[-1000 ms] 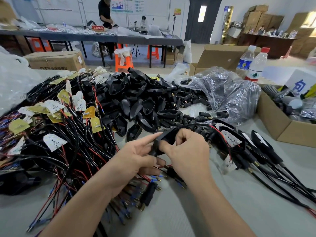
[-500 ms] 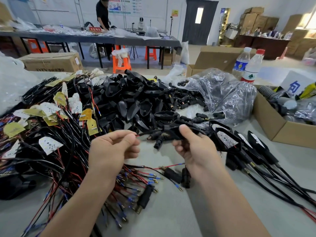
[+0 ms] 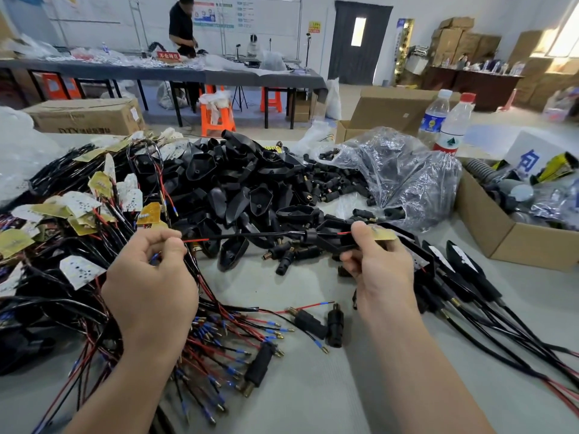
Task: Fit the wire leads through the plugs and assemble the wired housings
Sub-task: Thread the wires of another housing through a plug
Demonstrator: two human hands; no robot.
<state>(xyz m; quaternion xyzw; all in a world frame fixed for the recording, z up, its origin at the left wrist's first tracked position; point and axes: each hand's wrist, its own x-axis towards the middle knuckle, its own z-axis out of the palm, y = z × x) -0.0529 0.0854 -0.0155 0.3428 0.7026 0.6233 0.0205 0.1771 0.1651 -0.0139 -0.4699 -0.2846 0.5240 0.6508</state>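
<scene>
Wire bundle (image 3: 78, 245): heaped on the table (image 3: 313, 386), far left.
Left hand (image 3: 150, 283): thumb and forefinger pinch the free end of the wire lead (image 3: 250, 236); the other fingers are curled.
Wire lead: stretched level between both hands, above the heap of black shells (image 3: 238, 189).
Plug (image 3: 310, 237): threaded on the lead, just beside the housing (image 3: 332, 244).
Right hand (image 3: 382, 270): thumb and fingers clamped on the housing.
Wired pieces (image 3: 463, 264): lying on the table, right of the hand.
Cardboard box (image 3: 501, 239): far right.
</scene>
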